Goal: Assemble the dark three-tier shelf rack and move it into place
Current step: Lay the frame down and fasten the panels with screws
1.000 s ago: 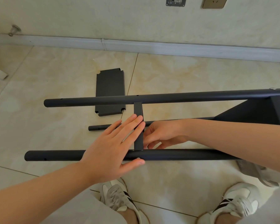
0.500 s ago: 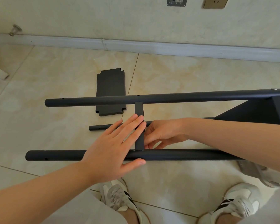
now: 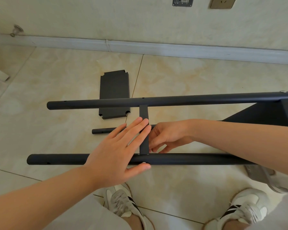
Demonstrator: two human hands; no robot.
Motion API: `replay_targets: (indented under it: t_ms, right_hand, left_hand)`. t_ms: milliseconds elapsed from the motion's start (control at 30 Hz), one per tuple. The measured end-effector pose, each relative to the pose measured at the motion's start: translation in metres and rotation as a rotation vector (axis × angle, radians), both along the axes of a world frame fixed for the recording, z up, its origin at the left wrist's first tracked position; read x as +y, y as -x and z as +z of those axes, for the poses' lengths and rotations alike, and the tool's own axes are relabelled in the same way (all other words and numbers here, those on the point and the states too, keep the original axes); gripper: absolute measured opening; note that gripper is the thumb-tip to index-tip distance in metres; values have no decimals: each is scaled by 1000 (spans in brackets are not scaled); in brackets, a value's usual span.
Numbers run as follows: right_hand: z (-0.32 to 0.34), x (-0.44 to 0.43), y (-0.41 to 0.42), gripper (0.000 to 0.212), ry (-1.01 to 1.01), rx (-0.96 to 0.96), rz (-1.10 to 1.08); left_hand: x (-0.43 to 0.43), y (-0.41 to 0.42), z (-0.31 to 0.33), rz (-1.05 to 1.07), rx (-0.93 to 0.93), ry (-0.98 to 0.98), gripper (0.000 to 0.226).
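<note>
On the tile floor (image 3: 189,77) by the wall, the rack (image 3: 189,159) lies on its side, partly built, right in front of the person's shoes (image 3: 121,201).

- Near pole (image 3: 56,159) and far pole (image 3: 206,99) run left to right, roughly parallel. A third, thinner-looking pole (image 3: 103,130) lies lower down between them, mostly hidden behind the hands.
- End shelf (image 3: 264,113) sits at the right end, joined to the far pole. A screw head (image 3: 282,91) shows on top of that pole end.
- Middle shelf (image 3: 143,113) stands edge-on between the near and far poles, touching both. Only its narrow dark edge faces the camera.
- A second small screw head (image 3: 144,162) sits on the near pole just below that shelf.
- Loose shelf panel (image 3: 114,85) lies flat on the floor beyond the far pole, partly under it and apart from the rack.

Left hand (image 3: 113,156): flat, nothing clasped. Its straight fingers (image 3: 140,128) lie across the middle shelf's edge, the palm is over the near pole, and the thumb is stretched along the pole's near side with its tip next to the small screw head.

Right hand (image 3: 170,135): reaches in from the right, fingers curled, tips against the right face of the middle shelf just above the near pole. Can't tell whether it's pinching the shelf, holding something small or just touching.

Baseboard (image 3: 189,48) runs along the back, with two wall plates (image 3: 220,2) above it.
</note>
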State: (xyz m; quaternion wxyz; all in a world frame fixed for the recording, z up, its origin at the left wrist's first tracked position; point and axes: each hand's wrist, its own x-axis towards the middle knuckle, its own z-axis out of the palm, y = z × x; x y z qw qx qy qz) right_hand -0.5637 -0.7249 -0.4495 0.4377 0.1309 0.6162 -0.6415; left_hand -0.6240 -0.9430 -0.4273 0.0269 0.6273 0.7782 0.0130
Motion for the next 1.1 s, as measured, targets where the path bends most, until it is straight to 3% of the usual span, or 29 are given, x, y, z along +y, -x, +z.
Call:
replay_targets:
  t_ms: [367,567,800,1100]
  right_hand:
    - [0,-1,2,24,4,-43,9]
    - [-1,-4,2,37,2,-47,2]
    - [-1,2,4,8,62,-34,5]
    - [-5,-4,7,40,16,-39,58]
  left_hand:
    - [-1,0,-1,4,21,1,85]
    - [0,-1,1,2,16,5,85]
    - [0,-1,3,0,13,11,85]
    - [0,-1,3,-2,15,6,84]
